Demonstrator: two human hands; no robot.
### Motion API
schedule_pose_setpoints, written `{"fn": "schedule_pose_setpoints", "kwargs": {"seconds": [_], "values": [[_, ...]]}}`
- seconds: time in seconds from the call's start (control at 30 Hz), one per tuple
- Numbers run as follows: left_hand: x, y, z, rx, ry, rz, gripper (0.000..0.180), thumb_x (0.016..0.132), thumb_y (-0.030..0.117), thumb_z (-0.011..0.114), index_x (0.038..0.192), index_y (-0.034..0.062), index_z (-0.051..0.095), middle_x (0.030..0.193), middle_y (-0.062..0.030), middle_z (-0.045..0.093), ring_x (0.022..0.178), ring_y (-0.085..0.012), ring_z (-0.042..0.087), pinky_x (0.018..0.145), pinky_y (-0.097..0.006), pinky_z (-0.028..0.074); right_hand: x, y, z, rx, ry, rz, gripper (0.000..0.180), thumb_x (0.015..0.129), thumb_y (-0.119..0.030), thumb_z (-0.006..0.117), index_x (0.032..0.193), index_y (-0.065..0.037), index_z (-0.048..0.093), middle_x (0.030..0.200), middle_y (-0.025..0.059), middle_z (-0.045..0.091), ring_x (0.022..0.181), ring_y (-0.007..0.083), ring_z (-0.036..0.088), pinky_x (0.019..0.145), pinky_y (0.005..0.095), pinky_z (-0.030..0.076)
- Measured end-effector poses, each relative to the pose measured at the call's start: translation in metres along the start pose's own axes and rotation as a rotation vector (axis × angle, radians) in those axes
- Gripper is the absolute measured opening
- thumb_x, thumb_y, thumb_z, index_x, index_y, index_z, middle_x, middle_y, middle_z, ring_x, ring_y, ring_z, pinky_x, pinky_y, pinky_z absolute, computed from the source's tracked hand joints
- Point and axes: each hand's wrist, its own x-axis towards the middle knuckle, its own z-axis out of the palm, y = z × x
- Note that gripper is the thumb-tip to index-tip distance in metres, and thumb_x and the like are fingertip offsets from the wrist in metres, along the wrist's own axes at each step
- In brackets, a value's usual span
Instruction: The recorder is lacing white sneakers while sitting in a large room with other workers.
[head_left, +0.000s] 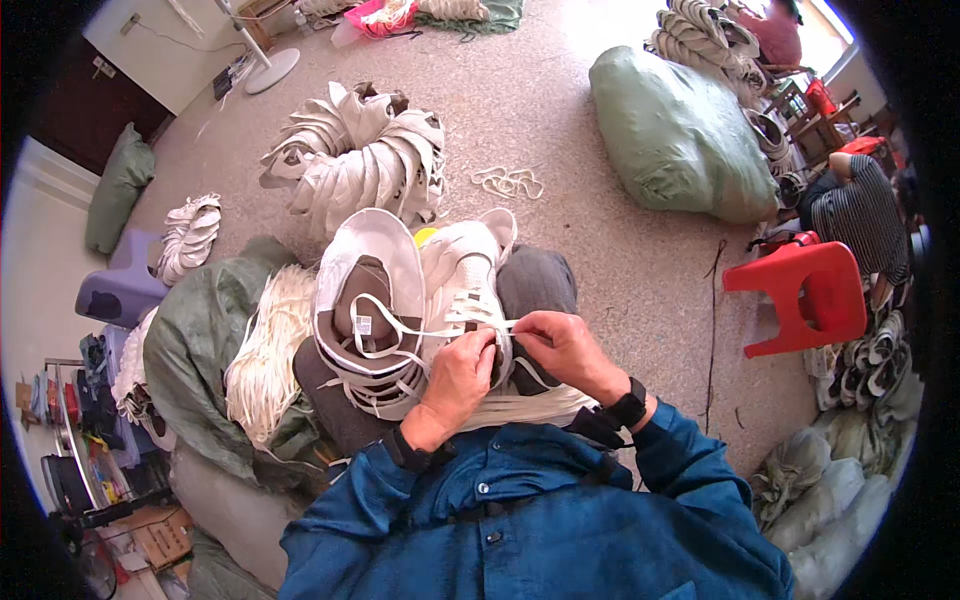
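Note:
A white shoe upper lies across my lap, its front eyelets partly threaded with a flat white shoelace. My left hand is closed at the lower end of the lacing, thumb and forefinger pinched; what lies between them is mostly hidden. My right hand pinches the white shoelace just to the right of it. Beside these, on the left, a second white shoe upper with a brown-grey lining rests open side up, a loop of lace lying over its opening. More white laces lie across my lap below my hands.
A thick bundle of white laces hangs over a green sack at my left. Ahead, shoe uppers form a ring on the floor near loose laces. A stuffed green sack, red stool and people are right.

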Motion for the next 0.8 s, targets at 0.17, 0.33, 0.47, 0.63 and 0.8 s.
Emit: {"fn": "schedule_pose_setpoints", "kwargs": {"seconds": [0.17, 0.33, 0.47, 0.63, 0.8], "values": [[0.0, 0.001, 0.0, 0.013, 0.03, 0.027, 0.019, 0.092, 0.005, 0.061, 0.108, -0.003, 0.066, 0.093, -0.0229, 0.068, 0.08, -0.0378, 0.068, 0.07, -0.042, 0.052, 0.004, -0.002, 0.001, -0.106, 0.007, -0.173, 0.009, 0.088, -0.007, 0.063, 0.092, 0.001, 0.065, 0.087, 0.0193, 0.067, 0.081, 0.0389, 0.066, 0.071, 0.0426, 0.054], [0.0, 0.0, 0.003, 0.025, 0.045, 0.081, 0.021, 0.091, 0.005, 0.061, 0.11, -0.0018, 0.064, 0.097, -0.023, 0.067, 0.087, -0.041, 0.065, 0.075, -0.045, 0.052, 0.008, -0.005, 0.009, -0.261, -0.012, -0.284, 0.01, 0.088, -0.008, 0.062, 0.094, -0.001, 0.063, 0.087, 0.0198, 0.065, 0.082, 0.0398, 0.065, 0.07, 0.0441, 0.053], [0.0, 0.001, 0.002, 0.037, 0.034, 0.063, 0.02, 0.091, 0.006, 0.061, 0.109, -0.0017, 0.064, 0.098, -0.0225, 0.067, 0.088, -0.0416, 0.065, 0.075, -0.046, 0.051, 0.005, -0.001, 0.014, -0.234, 0.046, -0.229, 0.008, 0.088, -0.006, 0.064, 0.093, -0.001, 0.061, 0.085, 0.0183, 0.064, 0.079, 0.0378, 0.065, 0.068, 0.0425, 0.052], [0.002, 0.003, 0.002, 0.04, 0.031, 0.061, 0.016, 0.091, 0.006, 0.059, 0.106, -0.0006, 0.063, 0.096, -0.0229, 0.066, 0.088, -0.0411, 0.064, 0.074, -0.045, 0.051, -0.001, 0.001, 0.018, -0.13, 0.145, -0.268, 0.009, 0.087, -0.005, 0.067, 0.091, 0.0, 0.061, 0.081, 0.0164, 0.064, 0.076, 0.0354, 0.065, 0.067, 0.0404, 0.052], [0.0, 0.006, -0.019, 0.099, -0.067, 0.0, 0.01, 0.089, 0.006, 0.06, 0.096, -0.0002, 0.064, 0.086, -0.0225, 0.066, 0.08, -0.0418, 0.064, 0.07, -0.045, 0.05, -0.008, -0.01, 0.022, -0.347, -0.01, -0.291, 0.046, 0.077, -0.011, 0.077, 0.113, -0.002, 0.05, 0.107, 0.0181, 0.055, 0.1, 0.0382, 0.058, 0.082, 0.0427, 0.049]]}}
